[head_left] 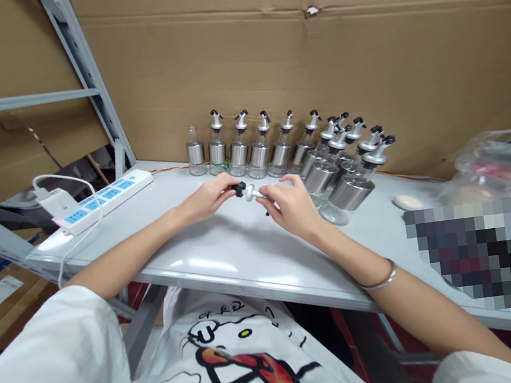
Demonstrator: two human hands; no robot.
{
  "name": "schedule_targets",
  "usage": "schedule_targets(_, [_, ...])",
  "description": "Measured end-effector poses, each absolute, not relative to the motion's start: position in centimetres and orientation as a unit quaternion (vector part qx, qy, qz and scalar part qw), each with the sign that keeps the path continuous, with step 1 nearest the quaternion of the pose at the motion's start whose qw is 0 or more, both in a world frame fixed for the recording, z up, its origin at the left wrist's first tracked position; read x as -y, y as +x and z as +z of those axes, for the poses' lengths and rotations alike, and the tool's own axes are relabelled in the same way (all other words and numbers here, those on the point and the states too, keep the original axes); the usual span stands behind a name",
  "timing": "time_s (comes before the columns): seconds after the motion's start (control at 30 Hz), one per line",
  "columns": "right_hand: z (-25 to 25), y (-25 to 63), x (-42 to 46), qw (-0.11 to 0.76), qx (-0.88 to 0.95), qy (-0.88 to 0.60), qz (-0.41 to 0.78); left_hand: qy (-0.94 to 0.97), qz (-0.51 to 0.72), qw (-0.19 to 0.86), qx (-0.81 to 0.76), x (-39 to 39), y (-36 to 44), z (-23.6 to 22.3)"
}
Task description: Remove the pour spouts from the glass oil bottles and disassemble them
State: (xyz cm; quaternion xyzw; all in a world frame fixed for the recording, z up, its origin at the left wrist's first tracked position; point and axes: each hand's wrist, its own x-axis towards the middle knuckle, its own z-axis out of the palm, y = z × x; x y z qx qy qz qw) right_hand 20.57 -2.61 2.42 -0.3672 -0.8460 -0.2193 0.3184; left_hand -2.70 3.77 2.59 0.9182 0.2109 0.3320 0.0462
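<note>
Between my two hands, above the tabletop, is a pour spout (251, 192) with a silver body and black parts. My left hand (212, 195) pinches its black ribbed stopper end (239, 189). My right hand (292, 204) is closed on the silver spout end, and a bit of black shows under the fingers. Behind them stands a row of glass bottles with steel sleeves, most topped by silver and black spouts. The leftmost bottle (195, 152) has a bare neck with no spout. Closest to my right hand is a tilted-looking sleeved bottle (351, 189).
A white power strip (107, 200) with a plugged-in adapter and cable lies on the left of the table (225, 251). Cardboard (220, 53) walls the back. At right are a white oval object (407, 202), a clear plastic bag (495, 168) and a blurred-out patch.
</note>
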Motion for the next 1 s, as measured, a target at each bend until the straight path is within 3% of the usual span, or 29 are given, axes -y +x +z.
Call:
schedule_targets(0.17, [2.9, 20.8, 2.6, 0.375, 0.825, -0.357, -0.227, 0.892, 0.321, 0.02, -0.318, -6.5, -4.2, 2.0])
schedule_targets(0.33, [2.9, 20.4, 2.9, 0.37, 0.835, -0.33, -0.239, 0.895, 0.201, -0.059, -0.394, -8.1, -5.4, 0.9])
schedule_targets(0.67, [2.8, 20.5, 2.8, 0.355, 0.836, -0.335, -0.25, 0.882, 0.17, -0.03, -0.438, -9.0, -5.4, -0.5])
schedule_targets(0.87, [2.7, 20.4, 2.8, 0.325, 0.848, -0.366, -0.204, 0.922, 0.264, 0.023, -0.283, -6.2, -4.1, 1.5])
schedule_targets(1.0, [2.4, 20.3, 2.8, 0.285, 0.877, -0.343, -0.178, 0.939, 0.295, 0.0, -0.174, -3.3, -2.4, 2.1])
